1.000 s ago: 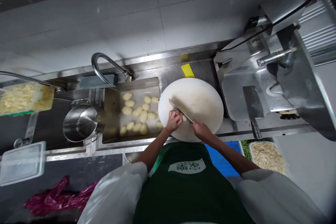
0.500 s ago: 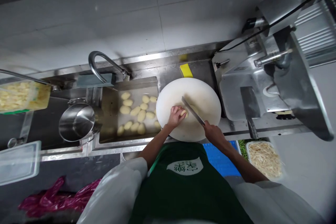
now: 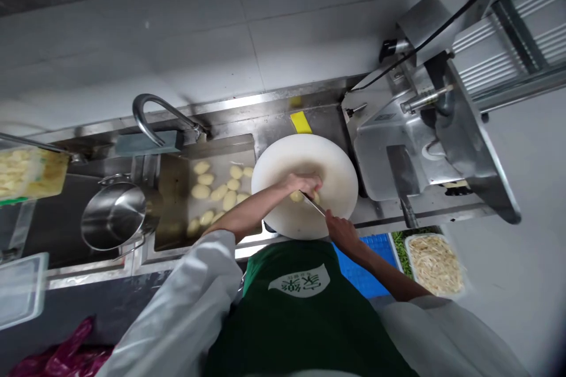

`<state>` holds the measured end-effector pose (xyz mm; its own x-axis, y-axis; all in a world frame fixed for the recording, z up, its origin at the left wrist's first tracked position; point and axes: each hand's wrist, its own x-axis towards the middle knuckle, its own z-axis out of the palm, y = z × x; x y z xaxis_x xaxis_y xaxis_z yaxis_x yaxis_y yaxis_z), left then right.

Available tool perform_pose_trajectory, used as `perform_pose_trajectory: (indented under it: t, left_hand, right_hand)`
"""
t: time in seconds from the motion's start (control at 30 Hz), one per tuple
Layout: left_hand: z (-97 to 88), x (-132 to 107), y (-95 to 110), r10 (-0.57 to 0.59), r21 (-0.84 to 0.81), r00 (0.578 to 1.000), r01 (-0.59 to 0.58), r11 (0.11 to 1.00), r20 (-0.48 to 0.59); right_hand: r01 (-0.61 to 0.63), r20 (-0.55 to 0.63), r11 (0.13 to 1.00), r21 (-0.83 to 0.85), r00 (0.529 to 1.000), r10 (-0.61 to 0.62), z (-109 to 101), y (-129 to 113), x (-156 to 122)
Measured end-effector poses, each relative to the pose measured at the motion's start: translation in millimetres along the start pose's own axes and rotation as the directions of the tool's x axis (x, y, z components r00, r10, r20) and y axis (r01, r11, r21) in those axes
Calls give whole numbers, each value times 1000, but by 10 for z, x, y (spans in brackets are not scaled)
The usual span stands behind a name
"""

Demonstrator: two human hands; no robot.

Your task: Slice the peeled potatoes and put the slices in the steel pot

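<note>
A round white cutting board (image 3: pixel 276 156) lies in front of me with peeled potato pieces on it. My right hand (image 3: pixel 341 231) is closed around the handle of a kitchen knife (image 3: pixel 315 205), whose blade slants up and left across the board. My left hand (image 3: pixel 307 182) reaches over the board beyond the blade tip, its fingers curled down onto a potato piece (image 3: pixel 316 197). Another potato piece (image 3: pixel 296 195) lies left of the blade, just under that hand.
To the left, a sink (image 3: pixel 174 188) holds several peeled potatoes (image 3: pixel 201 191) in water under a faucet (image 3: pixel 148 112). A steel pot (image 3: pixel 114 216) stands beyond it. A yellow sponge (image 3: pixel 300 122) lies behind the board. On the right stands a slicing machine (image 3: pixel 384 153) with a cleaver (image 3: pixel 403 171).
My left hand has gone from the piece left of the knife over to the piece on the right. The knife has come lower and left. The view has shifted slightly.
</note>
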<state>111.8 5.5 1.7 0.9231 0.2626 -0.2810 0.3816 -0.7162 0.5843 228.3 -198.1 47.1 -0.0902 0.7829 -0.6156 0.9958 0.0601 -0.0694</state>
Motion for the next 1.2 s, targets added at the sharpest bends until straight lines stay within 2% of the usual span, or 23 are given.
perform_pose_trajectory:
  t: [0.1,0.27,0.33,0.4,0.47,0.5,0.53,0.57,0.6,0.63,0.67,0.73,0.77,0.83,0.87,0.93,1.07,1.2]
  left_hand:
    - [58,75,-37,80,-22,987,-78,997,138]
    - [96,108,-52,-3,-18,986,6,1000,169]
    - [17,138,-61,-40,-46,993,46,998,113]
    - [-132,106,-96,-60,-80,998,61,995,16]
    - [-287,-49,-137,-88,-116,979,67,991,-184]
    - [-332,-174,-149,-122,-134,934,80,988,-336]
    - [-338,-321,-148,-165,-157,848,98,983,-504]
    - [-298,-479,-133,-210,-180,726,120,976,-655]
    - [-208,-633,-105,-242,-196,604,142,970,-760]
    - [-73,-772,-68,-254,-202,535,155,967,-806]
    - [96,-883,-26,-245,-195,529,150,969,-812]
    - [472,-1006,49,-201,-160,582,121,980,-788]
    - [643,-1019,74,-205,-161,594,128,979,-778]
    - [886,-986,93,-221,-160,612,153,975,-760]
    - [949,-958,89,-230,-158,617,171,973,-752]
    - [979,-912,63,-230,-136,639,193,972,-735]
    - [908,-895,9,-200,-91,687,193,977,-699]
    - [924,-899,5,-206,-110,673,184,977,-711]
  right_hand:
    - [6,-25,1000,22,1000,-5,-45,-27,-3]
    - [42,-42,999,25,998,-41,-245,-3,-26]
    - [58,-33,998,27,998,-57,-261,50,-48]
    - [48,-23,998,40,999,-47,-190,111,-69]
    - [32,-7,997,71,999,-31,-51,157,-83]
    - [21,3,995,93,1000,-21,28,167,-88]
    - [8,15,993,115,1000,-9,105,167,-91]
    - [-2,28,990,138,1000,-2,173,157,-91]
    - [-12,40,988,156,999,6,226,139,-89]
    - [-21,47,985,171,999,13,263,117,-84]
    - [-26,52,983,183,999,16,283,94,-75]
    - [-38,69,980,194,997,25,277,56,-55]
    - [-48,74,980,194,997,34,255,44,-48]
    - [-59,70,982,181,996,46,187,33,-53]
    - [-57,65,984,170,997,47,147,31,-67]
    - [-44,52,989,144,998,37,67,28,-117]
    - [-34,55,991,126,998,27,-47,16,-242]
    - [-38,76,989,142,997,27,-81,18,-303]
